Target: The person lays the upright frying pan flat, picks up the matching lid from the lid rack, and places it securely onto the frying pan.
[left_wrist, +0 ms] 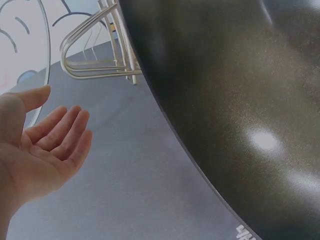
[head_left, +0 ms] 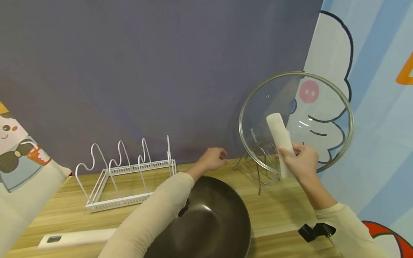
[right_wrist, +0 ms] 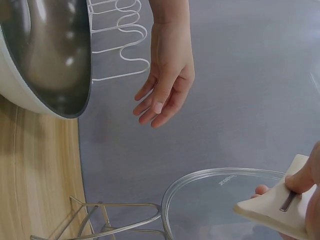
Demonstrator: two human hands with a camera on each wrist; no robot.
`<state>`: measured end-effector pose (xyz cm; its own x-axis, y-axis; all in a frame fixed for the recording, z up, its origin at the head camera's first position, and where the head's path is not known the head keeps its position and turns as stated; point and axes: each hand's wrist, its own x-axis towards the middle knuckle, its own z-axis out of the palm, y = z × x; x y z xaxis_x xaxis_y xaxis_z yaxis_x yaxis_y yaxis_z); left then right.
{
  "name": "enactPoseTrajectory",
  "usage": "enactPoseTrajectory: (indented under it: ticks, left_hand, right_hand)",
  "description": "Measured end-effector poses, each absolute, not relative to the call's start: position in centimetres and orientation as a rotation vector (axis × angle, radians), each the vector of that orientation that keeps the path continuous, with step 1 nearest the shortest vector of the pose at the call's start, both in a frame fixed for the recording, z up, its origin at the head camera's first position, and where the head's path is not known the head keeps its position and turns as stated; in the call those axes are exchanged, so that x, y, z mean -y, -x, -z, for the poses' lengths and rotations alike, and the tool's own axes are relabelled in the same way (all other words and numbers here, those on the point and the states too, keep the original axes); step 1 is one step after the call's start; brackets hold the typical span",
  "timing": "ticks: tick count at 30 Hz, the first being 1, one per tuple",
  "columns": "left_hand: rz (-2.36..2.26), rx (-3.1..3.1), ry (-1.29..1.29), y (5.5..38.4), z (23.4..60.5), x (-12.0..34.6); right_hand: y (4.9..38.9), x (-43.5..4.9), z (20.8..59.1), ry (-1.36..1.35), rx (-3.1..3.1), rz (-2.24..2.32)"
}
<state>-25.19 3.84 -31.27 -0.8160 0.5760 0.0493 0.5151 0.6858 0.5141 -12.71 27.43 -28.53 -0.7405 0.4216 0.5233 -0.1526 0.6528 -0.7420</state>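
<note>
There's room over the bench (head_left: 274, 218) right of the pan (head_left: 206, 225); beyond, the small rack (head_left: 259, 181) and lid (head_left: 306, 125) block the way.

A wood-grained table (head_left: 277, 211) is seen below the grip of the right hand (head_left: 303, 162). On it, a metal wire rack (head_left: 258, 177) is set near that grip, leftward; a dark pan (head_left: 213, 218) is placed farther left, a white rack (head_left: 119, 202) farthest.

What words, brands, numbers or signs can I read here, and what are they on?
Glass lid: small lettering, perhaps starting "Roya"; the rest is too small and blurred to read.
Patterned backdrop: an orange shape, cut off; I cannot tell whether it is a letter.
</note>
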Motion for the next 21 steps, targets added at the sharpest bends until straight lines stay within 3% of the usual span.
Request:
enactPoseTrajectory:
  ticks: [21]
  left_hand:
    - [-0.768,-2.766,-1.057,24.47,31.75,-3.17]
  right_hand:
    - [11.91,-26.64,28.68,0.186,2.130,-1.156]
